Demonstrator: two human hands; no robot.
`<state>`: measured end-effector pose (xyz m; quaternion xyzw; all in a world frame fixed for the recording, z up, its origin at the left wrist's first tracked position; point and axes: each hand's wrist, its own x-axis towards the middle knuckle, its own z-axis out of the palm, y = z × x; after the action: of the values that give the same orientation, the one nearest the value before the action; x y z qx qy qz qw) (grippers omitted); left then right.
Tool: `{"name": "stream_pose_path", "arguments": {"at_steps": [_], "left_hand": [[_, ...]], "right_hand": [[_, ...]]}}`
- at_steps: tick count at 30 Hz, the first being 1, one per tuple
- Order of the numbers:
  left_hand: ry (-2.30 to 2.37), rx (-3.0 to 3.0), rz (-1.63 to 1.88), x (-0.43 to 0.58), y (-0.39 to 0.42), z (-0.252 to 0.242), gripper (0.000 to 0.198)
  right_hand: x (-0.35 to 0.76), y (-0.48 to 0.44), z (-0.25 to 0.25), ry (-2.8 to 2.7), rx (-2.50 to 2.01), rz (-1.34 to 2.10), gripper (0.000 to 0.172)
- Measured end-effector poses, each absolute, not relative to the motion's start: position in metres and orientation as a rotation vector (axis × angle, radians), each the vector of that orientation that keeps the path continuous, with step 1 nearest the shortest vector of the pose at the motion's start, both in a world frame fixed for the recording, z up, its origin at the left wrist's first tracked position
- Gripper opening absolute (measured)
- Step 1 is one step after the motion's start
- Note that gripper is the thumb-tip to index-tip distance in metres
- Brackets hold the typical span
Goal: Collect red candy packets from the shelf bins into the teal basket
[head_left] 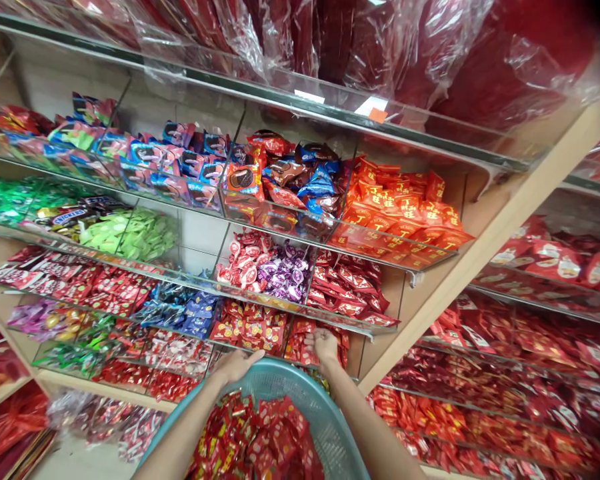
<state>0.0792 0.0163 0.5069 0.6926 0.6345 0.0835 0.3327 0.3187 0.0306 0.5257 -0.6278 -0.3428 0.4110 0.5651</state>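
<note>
A teal plastic basket (pixel 337 433) stands low in front of me, with a heap of red wrapped candies (pixel 265 440) inside. My left hand (pixel 237 367) is closed on the basket's far rim, thumb along the top. Beyond the rim, my right hand (pixel 325 347) reaches into a shelf compartment of small red candy packets (pixel 300 340). Its fingers are curled among the packets, and whatever they hold is hidden. Just left of that compartment lie red packets with orange prints (pixel 250 323).
Above my right hand, a clear shelf lip (pixel 350 320) fronts more red packets (pixel 347 283) and purple-wrapped candies (pixel 285 273). Orange packets (pixel 405 207) fill a higher shelf. A wooden upright (pixel 480 260) slants on the right, and plastic-wrapped red goods (pixel 305 33) hang over the top shelf.
</note>
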Motion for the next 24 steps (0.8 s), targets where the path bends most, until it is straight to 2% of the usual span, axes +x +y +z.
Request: {"name": "stream_pose_path", "arguments": {"at_steps": [7,9,12,17,21,24], "left_hand": [[1.614,1.839,0.175,0.079,0.019,0.505,0.076],[1.662,1.817,0.200,0.080,0.018,0.506,0.076],[1.659,1.822,0.171,0.082,0.019,0.508,0.079],[1.625,1.821,0.168,0.082,0.021,0.505,0.075],[1.673,1.800,0.172,0.082,0.019,0.506,0.080],[1.677,1.791,0.178,0.082,0.017,0.509,0.080]], "right_hand": [[0.352,-0.020,0.535,-1.019,-1.392,0.963,0.038],[0.360,-0.039,0.538,-1.160,-1.383,0.947,0.040],[0.367,-0.064,0.548,-1.368,-1.416,1.021,0.035],[0.372,-0.088,0.562,-1.757,-1.538,1.516,0.025],[0.373,-0.087,0.546,-1.725,-1.763,1.820,0.013],[0.370,-0.077,0.525,-1.564,-1.895,1.861,0.015]]}}
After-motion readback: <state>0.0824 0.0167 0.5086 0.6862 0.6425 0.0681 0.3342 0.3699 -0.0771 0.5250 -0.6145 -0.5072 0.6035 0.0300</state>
